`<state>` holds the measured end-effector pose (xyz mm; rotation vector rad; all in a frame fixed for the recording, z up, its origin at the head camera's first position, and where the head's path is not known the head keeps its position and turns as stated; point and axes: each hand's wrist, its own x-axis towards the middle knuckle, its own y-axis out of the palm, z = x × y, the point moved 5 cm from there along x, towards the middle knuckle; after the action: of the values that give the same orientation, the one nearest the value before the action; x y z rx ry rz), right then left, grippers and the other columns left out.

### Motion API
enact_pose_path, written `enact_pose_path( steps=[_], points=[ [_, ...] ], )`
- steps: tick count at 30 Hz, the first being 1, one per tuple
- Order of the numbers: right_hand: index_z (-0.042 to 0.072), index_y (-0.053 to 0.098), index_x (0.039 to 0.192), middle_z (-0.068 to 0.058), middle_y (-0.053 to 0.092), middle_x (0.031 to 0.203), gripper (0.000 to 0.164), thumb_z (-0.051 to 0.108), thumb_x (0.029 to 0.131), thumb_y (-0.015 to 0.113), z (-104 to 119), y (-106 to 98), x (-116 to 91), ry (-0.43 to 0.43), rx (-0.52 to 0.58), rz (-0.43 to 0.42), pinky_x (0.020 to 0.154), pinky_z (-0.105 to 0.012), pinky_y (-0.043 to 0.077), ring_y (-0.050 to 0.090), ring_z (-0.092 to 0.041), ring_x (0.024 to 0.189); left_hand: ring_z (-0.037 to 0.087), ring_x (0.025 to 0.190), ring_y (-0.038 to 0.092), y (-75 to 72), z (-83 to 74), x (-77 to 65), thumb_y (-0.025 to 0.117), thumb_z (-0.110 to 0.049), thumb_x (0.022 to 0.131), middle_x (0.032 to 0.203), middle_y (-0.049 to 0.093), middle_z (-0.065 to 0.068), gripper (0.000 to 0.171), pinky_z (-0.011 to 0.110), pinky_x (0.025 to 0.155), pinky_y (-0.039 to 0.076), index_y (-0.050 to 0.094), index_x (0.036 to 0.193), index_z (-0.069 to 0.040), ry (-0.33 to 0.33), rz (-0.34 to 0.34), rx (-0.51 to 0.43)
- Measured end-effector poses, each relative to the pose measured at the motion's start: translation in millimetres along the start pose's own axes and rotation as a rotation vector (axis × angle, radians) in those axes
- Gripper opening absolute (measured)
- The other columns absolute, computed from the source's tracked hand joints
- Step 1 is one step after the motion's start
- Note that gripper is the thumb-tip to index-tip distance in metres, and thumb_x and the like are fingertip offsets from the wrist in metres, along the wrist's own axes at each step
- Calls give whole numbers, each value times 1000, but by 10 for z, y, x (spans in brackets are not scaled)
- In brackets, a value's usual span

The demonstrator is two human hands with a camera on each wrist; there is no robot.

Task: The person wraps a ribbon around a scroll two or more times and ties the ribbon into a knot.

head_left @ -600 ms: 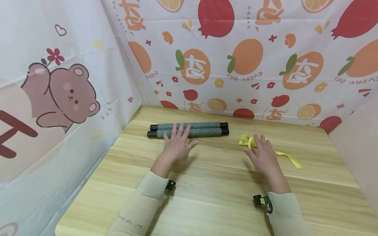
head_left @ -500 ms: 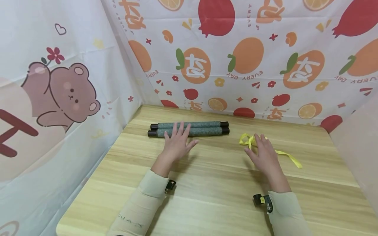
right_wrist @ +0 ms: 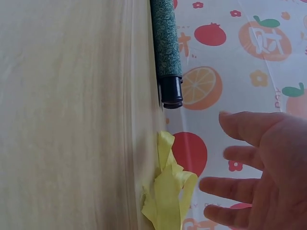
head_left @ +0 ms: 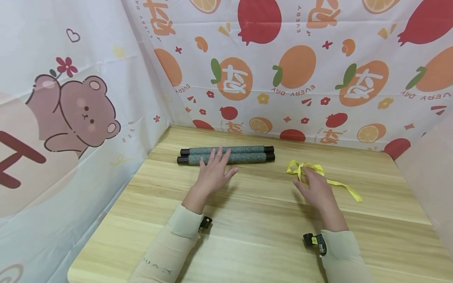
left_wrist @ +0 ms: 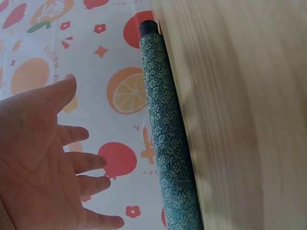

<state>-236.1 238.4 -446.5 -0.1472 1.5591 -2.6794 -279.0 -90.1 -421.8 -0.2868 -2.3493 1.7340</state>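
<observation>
green scroll rolls lie side by side towards the back of the wood-grained tabletop, yellow ribbon to their right. the right hand has just bent its fingers, baring more ribbon loops; nothing seems taken up yet. the hands are well apart, the left hand spread near the rolls, both gripping nothing. finely patterned cylinders end in glossy black knobs; the ribbon looks flat and limp.

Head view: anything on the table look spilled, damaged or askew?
Nothing looks spilled or damaged. Only the yellow ribbon looks untidy, in loose loops with a trailing tail; the green scroll rolls lie neatly side by side.
</observation>
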Motion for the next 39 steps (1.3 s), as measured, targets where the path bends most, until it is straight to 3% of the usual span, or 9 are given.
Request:
enact_pose_path(
  steps=[5,13,17,24,27,32,35,39],
  points=[
    [1,51,140,-26,54,138,53,33,98,59,-12,88,-12,-25,1,45,103,-62,38,50,-46,127,36,151,12,27,-11,-24,45,-57,100,164,15,13,72,74,110,14,21,158,-21,7,8,-14],
    [-5,53,137,-28,49,142,55,36,100,55,-29,218,-26,-34,-34,157,109,-62,32,42,-50,132,36,150,18,52,-45,-45,46,-55,100,162,23,15,70,72,110,18,28,156,-19,22,41,-40],
    [-8,55,133,-28,50,140,55,37,100,54,-35,246,-38,-13,-32,203,107,-62,34,43,-49,131,37,149,21,42,-65,-47,47,-54,100,161,26,16,68,70,111,21,31,155,-18,23,50,-42],
    [1,71,100,-18,67,109,21,20,93,66,25,227,-44,-80,-28,132,90,-54,48,62,-36,103,38,145,29,46,-112,-55,49,-52,100,156,36,15,62,68,110,25,42,150,-15,43,69,-46],
    [1,74,98,-18,70,106,15,10,87,70,74,232,-42,-127,-10,106,91,-55,48,64,-37,103,36,143,35,59,-160,-60,52,-48,100,153,41,15,57,67,110,27,47,146,-14,70,78,-57],
    [2,77,98,-15,73,102,17,1,82,72,177,261,-33,-168,40,83,90,-52,52,66,-36,102,29,137,45,63,-324,-82,55,-40,100,147,50,10,52,56,111,34,50,143,-12,157,144,-207],
    [4,78,96,-11,74,98,14,1,84,72,255,282,-27,-176,85,89,84,-47,55,68,-30,97,25,135,48,67,-444,-89,56,-38,100,145,53,6,51,46,112,37,51,143,-11,210,202,-321],
    [8,78,98,-8,75,99,13,4,87,72,362,326,-32,-179,169,127,84,-44,55,68,-26,98,23,133,50,74,-604,-110,57,-38,100,142,56,4,49,40,110,40,54,141,-12,288,244,-396]
  ],
)
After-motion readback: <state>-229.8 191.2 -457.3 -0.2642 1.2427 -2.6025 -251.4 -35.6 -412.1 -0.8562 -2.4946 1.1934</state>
